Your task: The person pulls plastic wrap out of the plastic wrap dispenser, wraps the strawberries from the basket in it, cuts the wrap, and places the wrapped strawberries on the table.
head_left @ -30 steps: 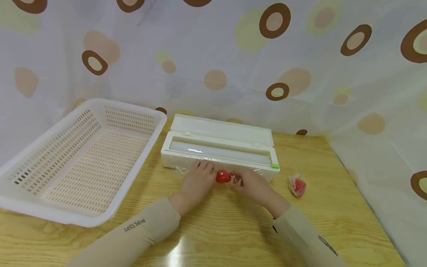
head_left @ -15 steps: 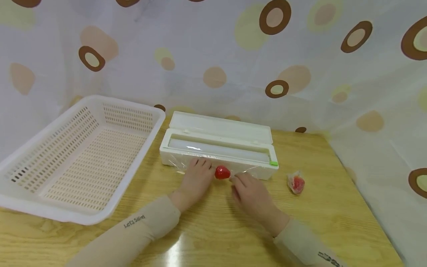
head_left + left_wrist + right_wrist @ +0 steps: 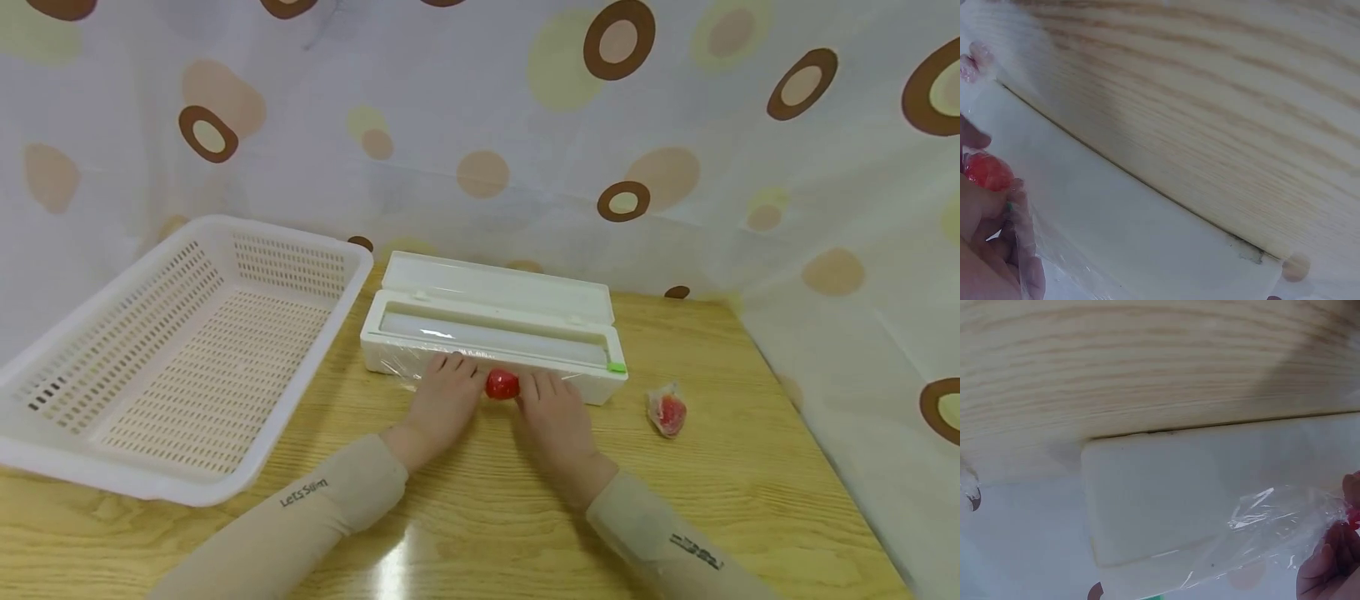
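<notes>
A small red fruit-like piece (image 3: 502,385), wrapped in clear cling film (image 3: 1266,519), sits between my two hands at the front of a white cling film dispenser (image 3: 592,387). My left hand (image 3: 444,398) grips the film at the red piece's left; the left wrist view shows its fingers curled beside the red surface (image 3: 988,172). On the other side, my right hand (image 3: 553,421) pinches the film against the piece, its fingers bunched in the right wrist view. Film stretches from the dispenser's front down to the hands. The exact kind of the red piece is hard to tell.
The dispenser's lid (image 3: 498,283) is up, showing the film roll (image 3: 495,337) inside. To the left stands a large white slotted basket (image 3: 300,408). Another red piece (image 3: 670,414), wrapped in film, lies right of the dispenser on the wooden table (image 3: 480,533). A patterned sheet hangs behind.
My right hand drew slightly away from the red piece, turned over, and now lies close against its right side. The left hand has stayed nearly in place.
</notes>
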Demonstrator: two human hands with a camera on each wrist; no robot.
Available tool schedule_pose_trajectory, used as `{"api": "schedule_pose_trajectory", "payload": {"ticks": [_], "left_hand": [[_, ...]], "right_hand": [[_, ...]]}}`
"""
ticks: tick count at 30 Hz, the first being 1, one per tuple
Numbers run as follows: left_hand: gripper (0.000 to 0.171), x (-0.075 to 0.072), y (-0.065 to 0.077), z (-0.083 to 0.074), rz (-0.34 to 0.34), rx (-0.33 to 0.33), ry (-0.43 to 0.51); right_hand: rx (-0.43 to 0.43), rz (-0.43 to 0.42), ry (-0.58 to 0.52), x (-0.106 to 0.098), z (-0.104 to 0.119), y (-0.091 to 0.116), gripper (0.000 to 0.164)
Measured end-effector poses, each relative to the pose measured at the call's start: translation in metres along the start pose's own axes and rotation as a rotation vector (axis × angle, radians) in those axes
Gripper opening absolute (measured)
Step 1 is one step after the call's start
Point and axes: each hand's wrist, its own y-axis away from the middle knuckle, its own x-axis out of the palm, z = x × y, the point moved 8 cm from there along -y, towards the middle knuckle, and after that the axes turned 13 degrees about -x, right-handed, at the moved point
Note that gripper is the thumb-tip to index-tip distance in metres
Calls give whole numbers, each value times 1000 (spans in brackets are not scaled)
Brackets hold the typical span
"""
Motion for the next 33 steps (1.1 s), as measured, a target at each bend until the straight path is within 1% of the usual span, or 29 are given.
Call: {"api": "schedule_pose_trajectory", "payload": {"ticks": [2, 5, 8, 11, 14, 18, 19, 21, 23, 25, 29, 33], "left_hand": [[28, 0, -1, -1, 6, 4, -5], [29, 1, -2, -2, 4, 24, -48], [29, 2, -2, -4, -10, 55, -106], [29, 2, -2, -6, -37, 82, -143], [26, 0, -1, -6, -81, 87, -143], [23, -8, 2, -7, -178, 95, -133], [22, -11, 2, -7, -203, 98, -129], [22, -14, 3, -6, -241, 103, -123], [22, -16, 3, -6, -261, 107, -114], [23, -18, 3, -6, -275, 115, -112], [23, -21, 4, -6, -318, 121, -131], [20, -22, 5, -7, -355, 116, -145]], "right_hand": [[-10, -17, 18, -3, -2, 0, 27], [-18, -14, 35, -6, -4, 0, 22], [-23, 0, 24, -6, -5, 1, 19], [-41, 2, 8, -5, -5, 1, 16], [-67, -13, 6, -5, -4, 1, 15], [-85, -39, -7, -6, -4, 0, 12], [-81, -41, -4, -6, -5, 0, 13], [-71, -47, -1, -6, -7, 1, 20], [-57, -56, 8, -6, -10, 2, 27], [-48, -74, 24, -7, -12, 3, 28], [-66, -118, 9, -11, -13, 3, 17], [-89, -103, -11, -10, -12, 1, 13]]}}
